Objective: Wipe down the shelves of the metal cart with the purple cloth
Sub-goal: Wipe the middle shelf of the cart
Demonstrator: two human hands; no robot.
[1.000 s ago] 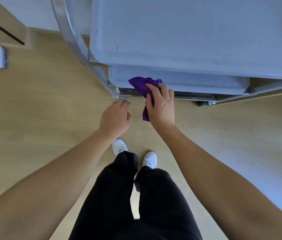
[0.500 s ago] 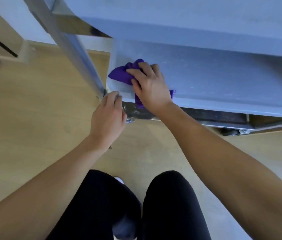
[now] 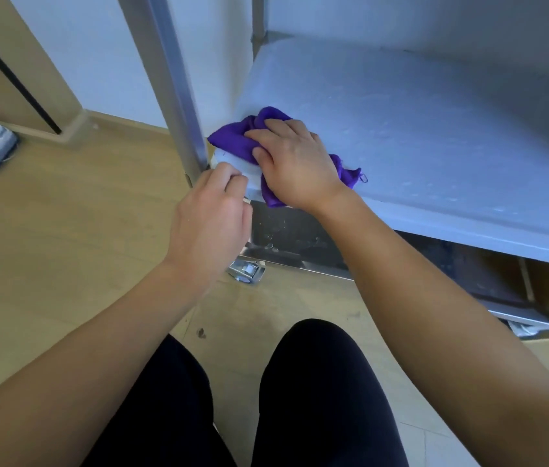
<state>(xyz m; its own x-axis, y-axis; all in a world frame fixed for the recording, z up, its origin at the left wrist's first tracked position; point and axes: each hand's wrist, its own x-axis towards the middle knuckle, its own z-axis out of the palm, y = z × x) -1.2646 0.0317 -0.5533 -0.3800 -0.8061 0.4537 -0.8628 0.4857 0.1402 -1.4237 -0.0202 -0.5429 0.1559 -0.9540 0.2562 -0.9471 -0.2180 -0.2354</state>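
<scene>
One part of the metal cart (image 3: 172,79), its pale shelf (image 3: 435,129), is being wiped, and I judge the pass to be starting at the front left corner beside the upright post. The next move calls for sweeping rightward and back across the wide surface under steady downward pressure. Both arms reach forward and down: the right hand (image 3: 295,163), palm down with fingers curled, grips the bunched purple cloth (image 3: 232,141) and presses it on that corner, while the left hand (image 3: 210,217) curls its fingers round the shelf's front edge just beside it, seemingly bracing the cart.
</scene>
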